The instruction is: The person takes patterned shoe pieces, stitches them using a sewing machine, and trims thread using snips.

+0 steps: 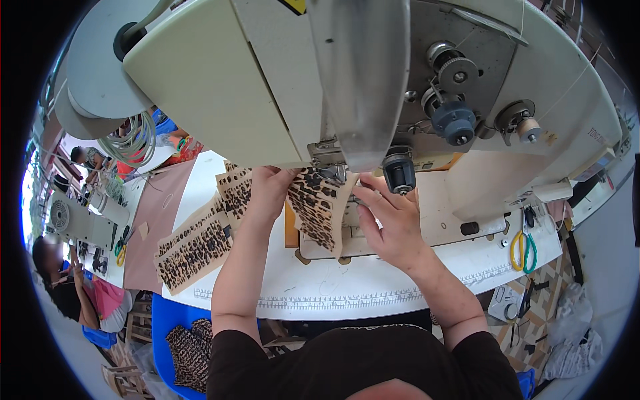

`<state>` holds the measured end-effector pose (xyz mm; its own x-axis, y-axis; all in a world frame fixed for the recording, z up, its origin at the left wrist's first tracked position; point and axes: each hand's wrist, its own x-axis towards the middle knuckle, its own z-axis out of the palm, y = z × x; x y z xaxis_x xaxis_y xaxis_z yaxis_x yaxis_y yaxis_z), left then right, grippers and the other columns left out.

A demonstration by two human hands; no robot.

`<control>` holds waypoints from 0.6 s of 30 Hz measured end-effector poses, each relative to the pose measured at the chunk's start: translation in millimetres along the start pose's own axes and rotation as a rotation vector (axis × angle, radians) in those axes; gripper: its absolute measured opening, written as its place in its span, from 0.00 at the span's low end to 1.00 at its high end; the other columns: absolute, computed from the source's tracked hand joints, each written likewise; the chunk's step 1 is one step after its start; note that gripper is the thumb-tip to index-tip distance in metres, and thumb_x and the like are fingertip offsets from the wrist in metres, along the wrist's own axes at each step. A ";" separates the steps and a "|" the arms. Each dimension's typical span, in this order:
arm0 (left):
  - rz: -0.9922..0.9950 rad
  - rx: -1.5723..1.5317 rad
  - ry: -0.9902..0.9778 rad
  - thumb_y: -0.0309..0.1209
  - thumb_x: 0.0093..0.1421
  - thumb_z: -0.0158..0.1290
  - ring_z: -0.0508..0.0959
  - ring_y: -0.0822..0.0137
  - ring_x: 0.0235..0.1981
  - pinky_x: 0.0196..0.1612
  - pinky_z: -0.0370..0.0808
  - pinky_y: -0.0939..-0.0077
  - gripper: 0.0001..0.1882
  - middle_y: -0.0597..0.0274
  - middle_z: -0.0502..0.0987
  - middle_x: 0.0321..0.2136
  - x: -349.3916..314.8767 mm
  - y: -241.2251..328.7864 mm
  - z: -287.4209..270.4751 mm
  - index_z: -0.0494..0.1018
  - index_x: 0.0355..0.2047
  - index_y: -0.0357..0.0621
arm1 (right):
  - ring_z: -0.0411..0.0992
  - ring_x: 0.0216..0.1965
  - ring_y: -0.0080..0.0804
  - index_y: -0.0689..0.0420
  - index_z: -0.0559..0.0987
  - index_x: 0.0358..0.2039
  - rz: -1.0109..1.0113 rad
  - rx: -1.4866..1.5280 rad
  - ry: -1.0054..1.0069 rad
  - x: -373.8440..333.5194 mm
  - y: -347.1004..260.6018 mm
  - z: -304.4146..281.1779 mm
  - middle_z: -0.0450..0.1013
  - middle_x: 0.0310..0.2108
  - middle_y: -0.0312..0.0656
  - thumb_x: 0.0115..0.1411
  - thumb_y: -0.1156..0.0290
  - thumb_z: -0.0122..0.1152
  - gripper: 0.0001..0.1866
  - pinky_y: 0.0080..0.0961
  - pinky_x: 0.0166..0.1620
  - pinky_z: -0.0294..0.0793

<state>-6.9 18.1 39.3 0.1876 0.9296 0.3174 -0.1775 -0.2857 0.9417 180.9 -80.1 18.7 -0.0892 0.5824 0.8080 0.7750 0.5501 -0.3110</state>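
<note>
A leopard-print fabric piece (pixel 313 203) with a plain beige border lies under the sewing machine's needle area (pixel 337 172). My left hand (pixel 270 190) is closed on its left part, thumb and fingers together near the machine head; some fingertips are hidden. My right hand (pixel 390 223) is beside the fabric's right edge, its fingers apart and reaching toward the presser foot. Its fingertips are at the border, and whether they press on it is hard to see. Further strips of the same print (pixel 193 250) trail left across the white table (pixel 300 287).
The sewing machine head (pixel 220 80) hangs over the work. Yellow-and-green scissors (pixel 523 250) lie at the table's right, and a printed ruler strip (pixel 320 302) runs along the front edge. A blue chair or bin (pixel 163 333) holds leopard-print cloth. People sit at machines on the left.
</note>
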 end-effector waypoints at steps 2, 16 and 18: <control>-0.024 -0.050 0.000 0.18 0.51 0.47 0.72 0.67 0.37 0.42 0.68 0.75 0.11 0.59 0.71 0.34 2.9 -4.6 -3.8 0.65 0.37 0.35 | 0.68 0.29 0.29 0.53 0.74 0.36 -0.029 -0.004 0.024 0.0 -0.3 -0.3 0.70 0.40 0.39 0.45 0.77 0.56 0.15 0.26 0.38 0.55; -0.313 0.120 -0.487 0.24 0.50 0.56 0.72 0.80 0.23 0.25 0.67 0.88 0.07 0.66 0.74 0.23 -25.5 16.9 -24.5 0.69 0.29 0.38 | 0.63 0.42 0.31 0.54 0.74 0.37 -0.027 -0.119 -0.181 10.6 -19.6 -28.3 0.68 0.43 0.32 0.46 0.63 0.61 0.17 0.34 0.45 0.52; -0.314 0.081 -0.497 0.25 0.50 0.56 0.72 0.79 0.22 0.25 0.68 0.88 0.08 0.66 0.74 0.23 -26.7 17.0 -15.7 0.69 0.29 0.38 | 0.64 0.42 0.30 0.54 0.73 0.38 -0.034 -0.160 -0.214 14.9 -16.3 -30.6 0.67 0.43 0.30 0.46 0.61 0.60 0.18 0.36 0.46 0.51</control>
<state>-30.2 -7.9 45.0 0.6523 0.7578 0.0180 0.0302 -0.0497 0.9983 186.1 -98.8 51.1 -0.2341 0.6879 0.6870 0.8570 0.4797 -0.1883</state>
